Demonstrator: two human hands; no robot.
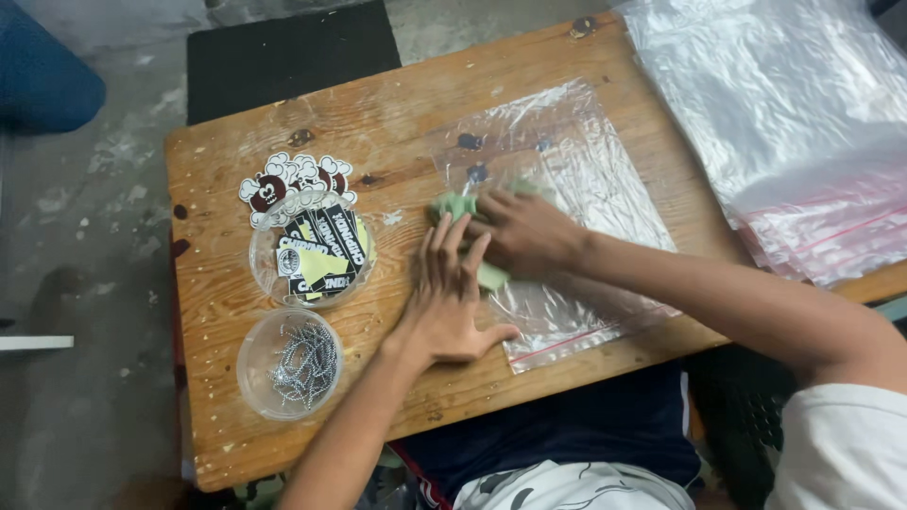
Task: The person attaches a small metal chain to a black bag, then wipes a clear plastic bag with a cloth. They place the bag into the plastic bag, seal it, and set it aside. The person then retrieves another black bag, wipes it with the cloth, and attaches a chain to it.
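Hands work close: left hand (444, 307) lies flat w/ grip loose on the clear bag (576, 179), right hand (524, 231) pinches green cloth (458, 206) at the bag's mouth, so cloth could bunch & bag slide on the surface (227, 444).

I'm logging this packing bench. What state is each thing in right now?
Clear bag: flat on the table, green cloth partly inside.
Green cloth: bunched, pressed under both hands.
Left hand: flat, fingers spread, on cloth and bag.
Right hand: pushing on the cloth.
Sticker tub: open, holding stickers.
Chain tub: open, holding metal chains.
Bag stack: piled flat, unfilled.
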